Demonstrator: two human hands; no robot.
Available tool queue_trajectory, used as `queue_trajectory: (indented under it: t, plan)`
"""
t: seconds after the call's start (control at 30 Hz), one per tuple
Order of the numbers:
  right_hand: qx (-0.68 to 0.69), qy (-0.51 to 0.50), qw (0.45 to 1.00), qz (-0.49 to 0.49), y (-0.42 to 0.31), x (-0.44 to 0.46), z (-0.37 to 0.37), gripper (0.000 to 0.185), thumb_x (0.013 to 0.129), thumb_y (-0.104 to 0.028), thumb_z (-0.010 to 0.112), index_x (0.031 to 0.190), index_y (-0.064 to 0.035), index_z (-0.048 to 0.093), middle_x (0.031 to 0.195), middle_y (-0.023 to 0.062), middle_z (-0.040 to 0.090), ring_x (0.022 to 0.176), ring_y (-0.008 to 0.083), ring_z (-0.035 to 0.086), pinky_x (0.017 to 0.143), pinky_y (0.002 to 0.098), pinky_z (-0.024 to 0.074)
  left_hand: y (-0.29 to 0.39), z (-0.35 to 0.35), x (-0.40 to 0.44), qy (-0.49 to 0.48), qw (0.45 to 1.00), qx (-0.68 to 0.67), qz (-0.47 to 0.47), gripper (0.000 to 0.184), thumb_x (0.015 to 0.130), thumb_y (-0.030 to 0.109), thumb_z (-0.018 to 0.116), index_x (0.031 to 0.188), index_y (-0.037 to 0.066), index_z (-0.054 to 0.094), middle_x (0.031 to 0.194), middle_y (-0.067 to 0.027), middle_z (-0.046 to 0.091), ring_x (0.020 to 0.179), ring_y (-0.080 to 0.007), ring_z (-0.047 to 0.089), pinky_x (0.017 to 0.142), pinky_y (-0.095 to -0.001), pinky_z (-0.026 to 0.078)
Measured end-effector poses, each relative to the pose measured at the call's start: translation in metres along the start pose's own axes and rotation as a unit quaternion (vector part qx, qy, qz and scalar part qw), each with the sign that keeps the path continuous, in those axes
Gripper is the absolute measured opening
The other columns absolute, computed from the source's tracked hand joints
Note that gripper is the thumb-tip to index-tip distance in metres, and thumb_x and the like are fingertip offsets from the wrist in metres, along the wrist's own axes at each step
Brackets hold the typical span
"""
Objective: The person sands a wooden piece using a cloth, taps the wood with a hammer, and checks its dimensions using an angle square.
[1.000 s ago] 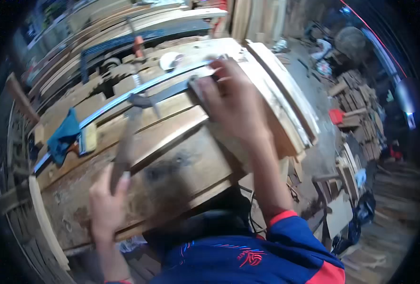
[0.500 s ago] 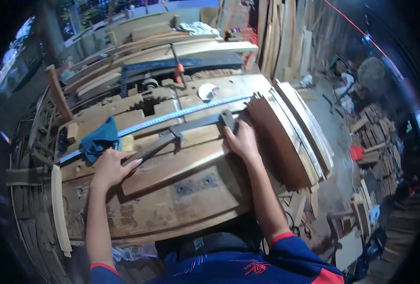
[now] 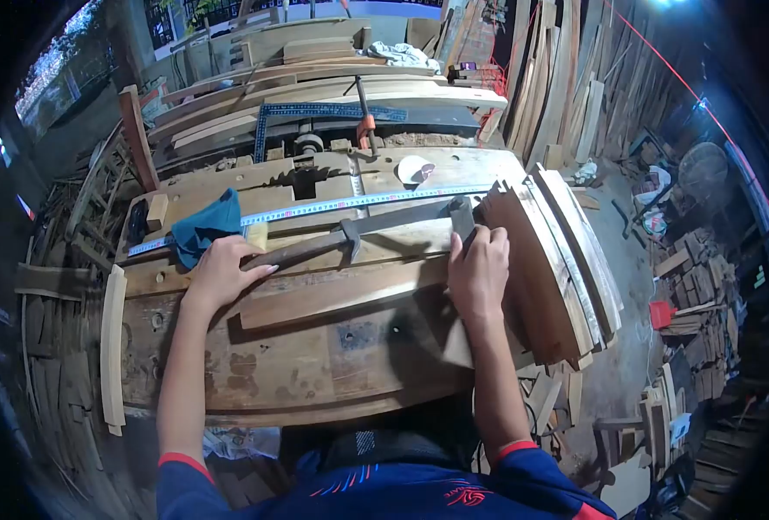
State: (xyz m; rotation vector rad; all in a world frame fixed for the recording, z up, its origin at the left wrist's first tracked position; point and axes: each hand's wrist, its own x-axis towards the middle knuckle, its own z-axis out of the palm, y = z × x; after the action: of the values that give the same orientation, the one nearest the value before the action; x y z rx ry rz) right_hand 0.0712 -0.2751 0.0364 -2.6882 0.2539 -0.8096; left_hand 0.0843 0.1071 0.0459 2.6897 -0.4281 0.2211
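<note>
A bar clamp, with a long handle and metal jaws, lies slanting over a wooden board on the workbench. My left hand is closed on the handle end at the clamp's left. At the other end, my right hand has its fingers around the dark end jaw. Beyond the clamp a measuring tape stretches across the bench. A teal cloth covers part of the tape, with a yellowish block next to it, near my left hand.
Stacked boards stand at the bench's right edge. Behind the tape are a white round item, an orange-handled clamp and a metal square. Wood scraps and a red dustpan lie on the floor at right.
The bar clamp has swung from a steeper slant to a flatter one over the board. My left hand has moved up toward the teal cloth, and my right hand has come lower. The view has shifted.
</note>
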Motion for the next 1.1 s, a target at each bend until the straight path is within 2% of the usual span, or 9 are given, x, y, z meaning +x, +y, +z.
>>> queue_trajectory:
  t: [0.2,0.3,0.4,0.5,0.6,0.8,0.87,1.0,1.1]
  plan:
    - [-0.006,0.014,1.000,-0.005,-0.009,0.018,-0.019,0.035,0.097,-0.025,0.071,0.110,0.0073,0.065,0.112,0.0240,0.058,0.107,0.0431,0.061,0.086,0.0506,0.0562,-0.018,0.009,-0.014,0.059,0.998,-0.011,-0.003,0.037,0.084,0.031,0.085,0.100,-0.002,0.077,0.091,-0.0164,0.067,0.087,-0.0345,0.069,0.078,-0.0409,0.053]
    - [-0.018,0.028,0.999,-0.018,0.000,0.027,-0.026,0.035,0.098,-0.026,0.069,0.110,0.0060,0.068,0.110,0.0268,0.061,0.102,0.0455,0.064,0.087,0.0527,0.0555,-0.022,0.013,-0.017,0.055,0.998,-0.003,-0.013,0.039,0.087,0.037,0.081,0.106,0.004,0.078,0.096,-0.0140,0.068,0.090,-0.0352,0.069,0.080,-0.0417,0.054]
    - [-0.044,0.011,0.999,0.016,0.017,0.040,-0.043,0.036,0.098,-0.028,0.069,0.104,0.0075,0.070,0.104,0.0302,0.066,0.091,0.0487,0.068,0.082,0.0541,0.0552,-0.026,0.015,-0.016,0.066,0.997,0.027,-0.001,0.038,0.086,0.038,0.081,0.104,0.005,0.079,0.094,-0.0119,0.068,0.094,-0.0319,0.067,0.083,-0.0412,0.054]
    - [-0.019,0.081,0.996,-0.028,0.032,0.036,-0.072,0.036,0.098,-0.027,0.069,0.103,0.0084,0.073,0.093,0.0297,0.068,0.089,0.0461,0.068,0.081,0.0519,0.0540,-0.024,0.017,-0.016,0.079,0.996,0.035,0.002,0.035,0.084,0.036,0.083,0.101,0.005,0.079,0.093,-0.0100,0.067,0.097,-0.0294,0.065,0.085,-0.0408,0.054]
    - [0.042,0.030,0.998,-0.019,0.036,0.011,-0.087,0.037,0.098,-0.027,0.070,0.107,0.0080,0.074,0.090,0.0267,0.069,0.085,0.0432,0.068,0.078,0.0491,0.0518,-0.018,0.019,-0.015,0.092,0.995,0.026,-0.006,0.031,0.083,0.031,0.085,0.099,0.005,0.079,0.095,-0.0092,0.067,0.098,-0.0294,0.065,0.086,-0.0409,0.054]
    - [0.082,-0.055,0.995,-0.006,0.051,-0.041,-0.043,0.037,0.097,-0.026,0.071,0.110,0.0091,0.071,0.094,0.0277,0.066,0.089,0.0425,0.066,0.080,0.0478,0.0514,-0.012,0.024,-0.010,0.158,0.987,0.016,0.038,0.024,0.095,0.020,0.071,0.111,0.002,0.075,0.098,-0.0125,0.068,0.098,-0.0319,0.064,0.087,-0.0409,0.052]
    - [0.079,-0.105,0.991,0.015,0.055,-0.047,-0.037,0.039,0.096,-0.027,0.072,0.109,0.0095,0.071,0.085,0.0285,0.067,0.086,0.0432,0.067,0.078,0.0483,0.0514,-0.002,0.020,-0.011,0.140,0.988,-0.032,0.055,0.030,0.096,0.026,0.070,0.115,0.003,0.074,0.102,-0.0147,0.069,0.102,-0.0330,0.064,0.089,-0.0404,0.052]
    - [0.134,-0.086,0.987,0.003,0.059,-0.051,-0.029,0.041,0.096,-0.029,0.073,0.107,0.0113,0.069,0.079,0.0300,0.067,0.072,0.0432,0.067,0.069,0.0508,0.0501,0.025,0.022,-0.014,0.085,0.984,-0.047,0.150,0.046,0.094,0.039,0.072,0.124,0.005,0.071,0.116,-0.0179,0.069,0.113,-0.0346,0.064,0.099,-0.0409,0.052]
    - [0.132,-0.099,0.986,-0.023,0.060,-0.049,-0.029,0.042,0.097,-0.028,0.073,0.110,0.0110,0.067,0.077,0.0297,0.066,0.071,0.0417,0.067,0.067,0.0494,0.0493,0.051,0.039,-0.014,0.050,0.970,-0.057,0.229,0.062,0.086,0.045,0.080,0.134,0.008,0.067,0.128,-0.0169,0.066,0.120,-0.0361,0.062,0.106,-0.0445,0.051]
